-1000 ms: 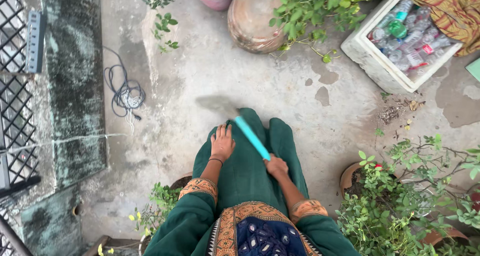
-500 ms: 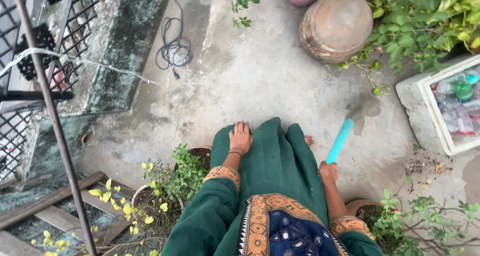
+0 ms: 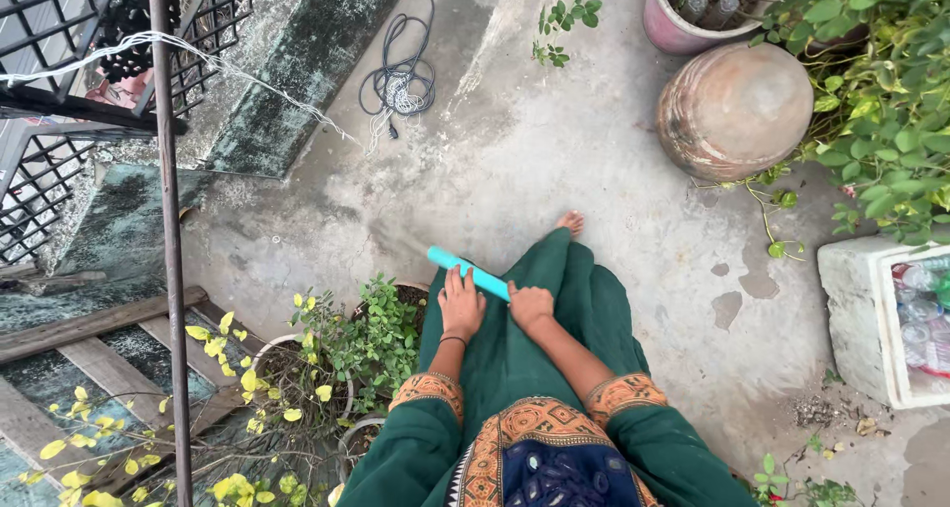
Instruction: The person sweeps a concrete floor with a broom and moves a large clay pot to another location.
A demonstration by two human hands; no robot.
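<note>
My right hand (image 3: 529, 304) grips the lower end of a turquoise broom handle (image 3: 465, 272) that points up and left over the concrete floor (image 3: 554, 161). The broom's head is only a faint blur at the handle's far end. My left hand (image 3: 461, 304) rests flat on my green dress (image 3: 524, 359), fingers spread, its tips just under the handle. A bare foot (image 3: 569, 221) shows at the dress hem.
Potted plants with yellow leaves (image 3: 327, 359) stand close on my left. A round clay pot (image 3: 734, 109) and a pink pot (image 3: 683, 17) sit at the back right, a white box of plastic bottles (image 3: 881, 319) at the right. A coiled cable (image 3: 398, 80) and a metal pole (image 3: 170, 230) are on the left.
The broom swung from my right side across to my left, so the handle now points up and left. My view turned left, bringing the pole and yellow-leaved plants in.
</note>
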